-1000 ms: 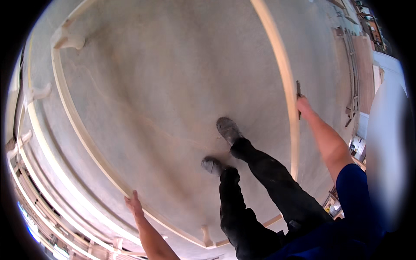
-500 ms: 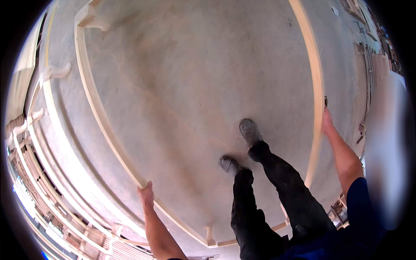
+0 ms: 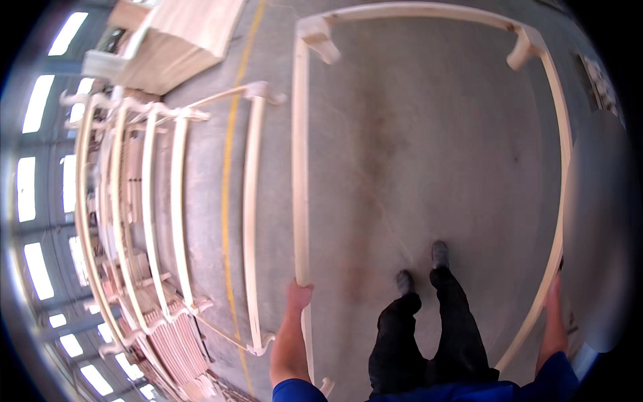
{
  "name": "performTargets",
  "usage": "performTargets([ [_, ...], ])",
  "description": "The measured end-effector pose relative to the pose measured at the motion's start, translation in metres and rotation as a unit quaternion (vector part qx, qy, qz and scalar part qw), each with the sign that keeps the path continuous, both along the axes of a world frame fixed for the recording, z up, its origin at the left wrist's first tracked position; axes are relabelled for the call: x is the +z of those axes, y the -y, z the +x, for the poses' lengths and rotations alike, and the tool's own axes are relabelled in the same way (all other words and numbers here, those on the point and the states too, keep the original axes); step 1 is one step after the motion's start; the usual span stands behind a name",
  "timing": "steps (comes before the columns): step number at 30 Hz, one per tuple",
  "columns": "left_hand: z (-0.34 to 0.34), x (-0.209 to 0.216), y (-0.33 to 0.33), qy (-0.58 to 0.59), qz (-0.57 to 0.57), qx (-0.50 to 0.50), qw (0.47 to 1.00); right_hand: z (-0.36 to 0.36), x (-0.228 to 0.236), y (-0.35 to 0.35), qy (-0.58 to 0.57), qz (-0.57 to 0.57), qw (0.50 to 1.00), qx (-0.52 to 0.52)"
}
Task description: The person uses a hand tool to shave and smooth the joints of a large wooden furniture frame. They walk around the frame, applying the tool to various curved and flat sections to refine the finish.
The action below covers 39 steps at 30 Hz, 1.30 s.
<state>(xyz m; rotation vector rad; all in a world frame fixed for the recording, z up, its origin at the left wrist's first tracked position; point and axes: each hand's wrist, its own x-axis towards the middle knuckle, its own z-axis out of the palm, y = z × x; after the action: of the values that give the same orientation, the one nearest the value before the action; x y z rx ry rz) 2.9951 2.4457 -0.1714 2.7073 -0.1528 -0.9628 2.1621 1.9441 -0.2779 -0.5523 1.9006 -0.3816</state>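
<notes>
A large pale wooden frame (image 3: 301, 174) surrounds my legs, with curved short legs at its far corners. My left hand (image 3: 299, 295) is closed round the frame's left rail. On the opposite side my right hand (image 3: 553, 298) grips the right rail; its fingers are partly hidden, and a small dark thing shows beside it. One carved leg (image 3: 321, 48) sits at the far left corner, another (image 3: 519, 53) at the far right. The near end of the frame is mostly hidden by my body.
Similar wooden frames (image 3: 252, 201) stand in a row at the left, near a yellow floor line (image 3: 226, 181). A large pale wooden box-like piece (image 3: 181, 47) lies at the far left. Stacked slats (image 3: 175, 345) rest at the lower left. A blurred grey shape (image 3: 599, 234) covers the right edge.
My view has swung left and up, so the frame's far end and more of the row of frames show. Both hands still hold the rails. My feet have shifted in the picture.
</notes>
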Motion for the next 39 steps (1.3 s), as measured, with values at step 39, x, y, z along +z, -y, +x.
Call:
performTargets([
  [39,0.494,0.134,-0.397,0.046,0.076,0.028,0.996,0.638,0.173,-0.25,0.048,-0.013,0.993,0.108],
])
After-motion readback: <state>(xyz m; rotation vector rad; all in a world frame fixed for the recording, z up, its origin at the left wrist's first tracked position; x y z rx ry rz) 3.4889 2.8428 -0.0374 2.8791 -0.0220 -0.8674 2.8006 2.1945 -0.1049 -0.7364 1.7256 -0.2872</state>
